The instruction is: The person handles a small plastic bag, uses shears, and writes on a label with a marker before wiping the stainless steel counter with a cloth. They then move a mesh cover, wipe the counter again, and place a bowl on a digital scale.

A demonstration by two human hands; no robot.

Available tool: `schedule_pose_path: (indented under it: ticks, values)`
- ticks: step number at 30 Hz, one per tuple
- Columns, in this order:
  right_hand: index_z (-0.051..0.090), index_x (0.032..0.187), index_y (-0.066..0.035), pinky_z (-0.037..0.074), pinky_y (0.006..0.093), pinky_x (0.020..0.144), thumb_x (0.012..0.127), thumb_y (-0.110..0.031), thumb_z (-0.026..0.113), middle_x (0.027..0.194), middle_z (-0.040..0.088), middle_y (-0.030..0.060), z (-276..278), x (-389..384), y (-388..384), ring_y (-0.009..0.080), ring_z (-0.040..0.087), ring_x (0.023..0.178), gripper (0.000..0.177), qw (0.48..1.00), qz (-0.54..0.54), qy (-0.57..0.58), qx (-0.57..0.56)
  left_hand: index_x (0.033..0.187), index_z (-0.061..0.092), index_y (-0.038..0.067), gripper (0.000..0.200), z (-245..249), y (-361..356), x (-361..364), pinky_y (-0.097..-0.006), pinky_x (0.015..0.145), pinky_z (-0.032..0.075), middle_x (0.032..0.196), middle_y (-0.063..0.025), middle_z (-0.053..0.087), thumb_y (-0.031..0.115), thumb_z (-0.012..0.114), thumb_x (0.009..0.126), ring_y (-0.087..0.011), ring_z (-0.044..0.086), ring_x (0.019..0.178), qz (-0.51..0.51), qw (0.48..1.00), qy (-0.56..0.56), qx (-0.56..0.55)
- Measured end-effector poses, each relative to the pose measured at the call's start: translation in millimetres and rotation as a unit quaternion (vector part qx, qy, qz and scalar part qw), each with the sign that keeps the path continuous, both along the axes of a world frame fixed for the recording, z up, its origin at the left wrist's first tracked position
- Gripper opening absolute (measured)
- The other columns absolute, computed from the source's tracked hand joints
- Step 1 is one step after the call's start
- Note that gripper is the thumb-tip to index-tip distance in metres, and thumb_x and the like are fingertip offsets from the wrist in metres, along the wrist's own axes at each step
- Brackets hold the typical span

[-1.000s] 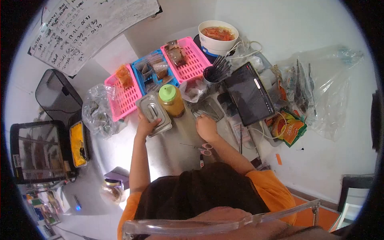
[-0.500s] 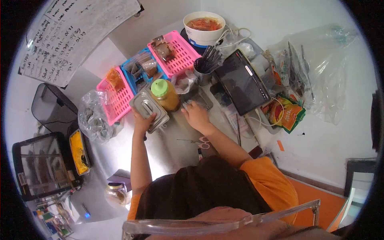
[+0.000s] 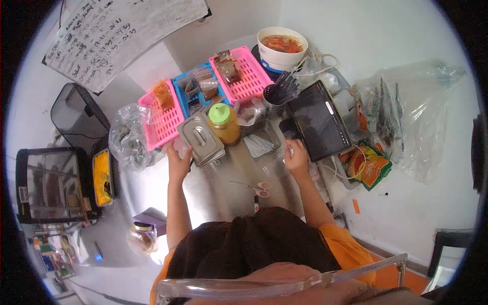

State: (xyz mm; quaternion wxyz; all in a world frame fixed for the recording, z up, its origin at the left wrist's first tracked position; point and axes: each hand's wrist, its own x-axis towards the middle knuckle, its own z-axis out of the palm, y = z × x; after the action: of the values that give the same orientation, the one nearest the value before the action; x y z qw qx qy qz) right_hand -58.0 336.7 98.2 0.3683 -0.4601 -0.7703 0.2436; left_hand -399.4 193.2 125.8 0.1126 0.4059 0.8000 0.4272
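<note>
Far left: black case (image 3: 51, 185), dark bin (image 3: 79, 114), then tray (image 3: 102, 178) with yellow contents. Just right, on the table (image 3: 218, 188): clear bag (image 3: 127, 137); near it, toward the near side, jar (image 3: 142, 238) with gold lid. Next, left pink basket (image 3: 162, 122) with orange packet (image 3: 162, 95) at its far end.

Left hand (image 3: 178, 160): open, fingers spread, thumb at the near left edge of the steel box (image 3: 198, 136); cannot tell whether pressing on it. Steel box: lidded, in front of blue basket (image 3: 189, 104) of small packets, with yellow bottle (image 3: 223, 127), green-capped, close against its right side.

Far centre: right pink basket (image 3: 249, 79) with brown packet. Nearer: clear tray (image 3: 277, 147) with white sticks (image 3: 259, 145); pink-handled scissors (image 3: 262, 189); marker (image 3: 256, 203).

Farther right: cup (image 3: 273, 111) of black utensils; white bowl (image 3: 282, 58), orange-red contents.

Right hand (image 3: 296, 157): fingers curled, beside the near left edge of the tablet (image 3: 320, 122); cannot tell whether grasping anything.

Far right: orange-green packet (image 3: 371, 168) and large clear bag (image 3: 422, 122).
</note>
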Motion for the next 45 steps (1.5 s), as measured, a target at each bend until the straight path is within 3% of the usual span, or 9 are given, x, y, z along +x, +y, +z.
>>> schedule_pose_path:
  ticks: [6,9,19,22,26,30,35,38,45]
  values:
    - [0.056,0.093,-0.001,0.043,0.0397,0.072,0.073,-0.005,0.053,0.088,0.055,0.0187,-34,25,-10,0.0357,0.053,0.082,0.021,0.996,-0.029,-0.087,0.016,0.119,0.039,0.002,0.05,6,-46,22,-0.0365,0.087,0.038,0.118,-0.0158,0.041,0.019,0.062,0.078,-0.028,0.045,0.105,0.031,0.999,0.025,0.005]
    - [0.056,0.091,-0.001,0.042,0.0404,0.073,0.074,-0.007,0.054,0.088,0.056,0.0189,-31,34,-18,0.0356,0.053,0.083,0.018,0.992,-0.039,-0.124,0.001,0.12,0.038,0.007,0.047,1,-72,32,-0.0437,0.089,0.036,0.122,-0.0105,0.04,0.022,0.059,0.081,-0.0269,0.042,0.111,0.051,0.998,-0.021,-0.021]
    - [0.057,0.097,-0.005,0.045,0.0425,0.071,0.072,-0.011,0.053,0.1,0.054,0.0243,-3,50,-33,0.0369,0.057,0.082,0.026,0.954,0.013,-0.232,-0.188,0.112,0.045,0.005,0.039,3,-112,58,-0.0386,0.082,0.039,0.118,-0.0116,0.041,0.012,0.06,0.076,-0.0261,0.044,0.106,0.049,0.998,0.012,-0.027]
    - [0.056,0.101,-0.005,0.046,0.0428,0.07,0.072,-0.01,0.052,0.111,0.051,0.0205,-24,51,-53,0.0336,0.057,0.087,0.029,0.955,-0.014,-0.289,-0.064,0.109,0.046,0.005,0.036,9,-117,75,-0.0391,0.082,0.04,0.118,-0.012,0.042,0.011,0.06,0.076,-0.027,0.043,0.107,0.035,0.999,0.04,0.005]
    - [0.052,0.107,-0.003,0.047,0.0436,0.074,0.073,-0.011,0.048,0.121,0.043,0.021,-59,54,-72,0.0362,0.057,0.088,0.035,0.958,0.04,-0.277,-0.061,0.104,0.048,0.004,0.031,1,-122,106,-0.04,0.082,0.04,0.118,-0.0134,0.041,0.008,0.059,0.076,-0.0291,0.042,0.108,-0.003,0.999,0.035,0.017]
    - [0.049,0.11,0.001,0.049,0.0434,0.071,0.076,-0.011,0.045,0.123,0.039,0.0256,-37,60,-75,0.0387,0.058,0.085,0.036,0.942,-0.039,-0.326,-0.072,0.101,0.051,0.005,0.032,-26,-103,147,-0.0388,0.09,0.034,0.112,-0.0166,0.047,0.007,0.061,0.07,-0.0339,0.043,0.106,-0.131,0.99,0.055,0.009]
    - [0.047,0.106,0.0,0.049,0.043,0.067,0.076,-0.013,0.049,0.113,0.042,0.025,-50,73,-75,0.0373,0.058,0.078,0.033,0.939,-0.069,-0.337,-0.03,0.108,0.05,0.006,0.042,-49,-29,198,-0.0414,0.093,0.033,0.122,-0.0179,0.041,0.016,0.062,0.07,-0.0344,0.039,0.111,-0.398,0.905,0.139,-0.057]
    - [0.043,0.107,-0.001,0.048,0.0444,0.066,0.075,-0.014,0.055,0.106,0.044,0.0221,-26,81,-96,0.0382,0.056,0.082,0.037,0.947,-0.093,-0.293,-0.097,0.119,0.044,0.009,0.054,-79,5,220,-0.042,0.092,0.035,0.128,-0.0174,0.033,0.022,0.063,0.071,-0.0339,0.035,0.115,-0.402,0.877,0.253,-0.077]
    - [0.042,0.107,-0.001,0.048,0.0441,0.066,0.076,-0.016,0.056,0.099,0.049,0.0209,-55,113,-123,0.0369,0.056,0.08,0.037,0.93,-0.125,-0.305,-0.165,0.127,0.033,0.003,0.069,-77,39,254,-0.04,0.088,0.04,0.123,-0.0196,0.036,0.029,0.064,0.072,-0.0361,0.038,0.112,-0.3,0.902,0.183,-0.249]
